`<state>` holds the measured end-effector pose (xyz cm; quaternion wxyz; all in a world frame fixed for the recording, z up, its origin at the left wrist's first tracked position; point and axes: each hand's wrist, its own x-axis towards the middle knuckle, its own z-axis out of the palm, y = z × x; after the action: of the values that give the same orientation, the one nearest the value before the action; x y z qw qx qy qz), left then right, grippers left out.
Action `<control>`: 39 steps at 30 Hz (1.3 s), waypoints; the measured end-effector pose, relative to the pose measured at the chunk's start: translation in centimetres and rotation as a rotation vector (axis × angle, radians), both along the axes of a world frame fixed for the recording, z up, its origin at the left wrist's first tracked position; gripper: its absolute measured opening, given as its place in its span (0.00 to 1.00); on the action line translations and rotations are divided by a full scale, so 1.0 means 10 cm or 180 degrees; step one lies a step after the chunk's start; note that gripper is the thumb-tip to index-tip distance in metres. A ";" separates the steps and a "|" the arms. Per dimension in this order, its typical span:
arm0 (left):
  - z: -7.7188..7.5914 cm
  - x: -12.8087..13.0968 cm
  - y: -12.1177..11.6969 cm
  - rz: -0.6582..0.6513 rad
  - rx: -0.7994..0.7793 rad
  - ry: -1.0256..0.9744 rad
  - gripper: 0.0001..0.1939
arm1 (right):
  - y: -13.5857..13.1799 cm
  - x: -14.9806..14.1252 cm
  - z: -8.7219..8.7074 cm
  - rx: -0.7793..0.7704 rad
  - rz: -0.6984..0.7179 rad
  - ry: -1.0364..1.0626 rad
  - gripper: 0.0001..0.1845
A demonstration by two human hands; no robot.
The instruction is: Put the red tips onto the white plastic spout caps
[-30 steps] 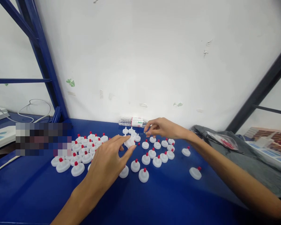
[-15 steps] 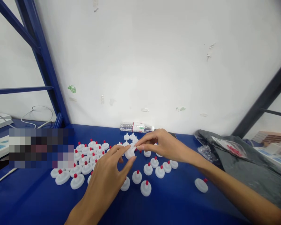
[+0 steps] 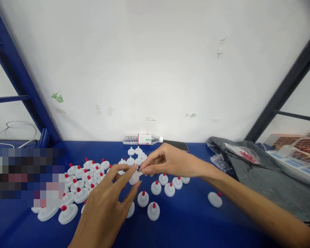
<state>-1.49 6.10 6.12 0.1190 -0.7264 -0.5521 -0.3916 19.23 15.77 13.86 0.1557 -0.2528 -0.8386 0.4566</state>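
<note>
Between the thumb and fingers of my left hand (image 3: 111,196) is a white nozzle cap (image 3: 134,178), a round plastic squeeze-bottle top, tilted with its spout pointing right. My right hand (image 3: 162,162) is closed in a pinch at the spout's tip; whatever its fingertips hold is hidden. Left of my hands stand many white caps with small red tips (image 3: 80,195) on their spouts. A looser group with red tips (image 3: 169,189) is to the right. Behind my hands are several white caps with bare spouts (image 3: 130,162).
A clear water bottle (image 3: 144,139) lies along the wall, beside a dark phone (image 3: 175,145). On the right, a grey plastic bag (image 3: 263,186) carries a clear bag of red tips (image 3: 246,155). A power strip (image 3: 297,167) is farther right. One red-tipped cap (image 3: 215,199) lies apart.
The view has turned a little to the right, so things appear shifted left. Both hands stay together at the white nozzle cap, which is now tilted with its spout more to the right.
</note>
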 end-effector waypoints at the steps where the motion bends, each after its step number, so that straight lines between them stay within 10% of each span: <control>1: 0.01 0.00 0.00 -0.0006 0.0050 0.0054 0.15 | 0.00 0.00 0.00 -0.0066 0.0021 0.0047 0.17; 19: 0.02 0.01 -0.04 -0.0259 -0.0167 -0.0315 0.11 | -0.02 -0.12 -0.13 -0.0842 0.0117 0.0379 0.20; 24: 0.03 0.01 -0.07 -0.0051 -0.0116 -0.0419 0.23 | 0.00 -0.08 -0.04 -0.0901 0.0350 0.0308 0.17; 30: 0.10 0.02 -0.05 -0.0007 -0.0208 -0.0541 0.24 | 0.35 0.20 0.09 0.0262 -0.0564 -0.0022 0.17; 39: 0.12 0.08 -0.07 -0.0021 -0.0211 -0.0704 0.13 | 1.04 0.63 -0.30 0.0946 -0.1311 -0.1367 0.17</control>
<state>-0.73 5.43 7.28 0.0320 -0.6842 -0.5720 -0.4513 25.51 26.12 10.84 0.0996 -0.4821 -0.8410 0.2244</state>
